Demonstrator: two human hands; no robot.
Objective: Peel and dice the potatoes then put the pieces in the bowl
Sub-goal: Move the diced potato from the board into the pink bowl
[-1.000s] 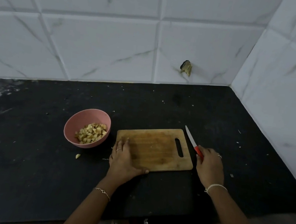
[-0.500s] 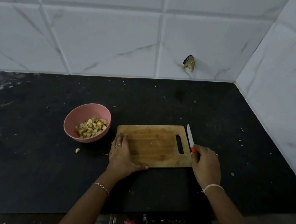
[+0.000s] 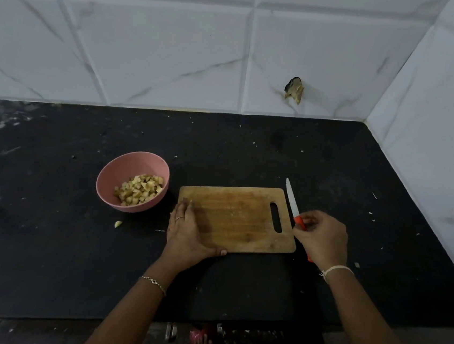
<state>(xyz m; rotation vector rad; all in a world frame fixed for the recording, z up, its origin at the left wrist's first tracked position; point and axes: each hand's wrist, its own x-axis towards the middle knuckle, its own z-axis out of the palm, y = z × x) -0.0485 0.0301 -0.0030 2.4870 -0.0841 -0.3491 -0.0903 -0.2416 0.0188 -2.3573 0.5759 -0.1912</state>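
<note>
**Hands at the board.** Your left hand point(image 3: 187, 233) lies flat on the near-left corner of the cutting board point(image 3: 237, 217). Its fingers are straight and together along the board's left edge, and the thumb is stretched along the near edge.

Your right hand point(image 3: 322, 239) is curled round the orange handle of the knife point(image 3: 292, 199), with the fingertips pinching it close to the blade. The butt of the handle shows under the heel of this hand. The white blade points forward, away from your wrist, just beside the board's right edge and its handle slot. Whether the blade rests on the counter point(image 3: 45, 236) cannot be told.

The pink bowl point(image 3: 125, 169) stands left of your left hand and slightly beyond its fingertips, near the board but apart from it. The potato pieces point(image 3: 141, 189) are heaped in the half of the bowl nearer that hand. One stray piece point(image 3: 118, 224) lies on the black counter, left of your left hand and on the near side of the bowl.
</note>
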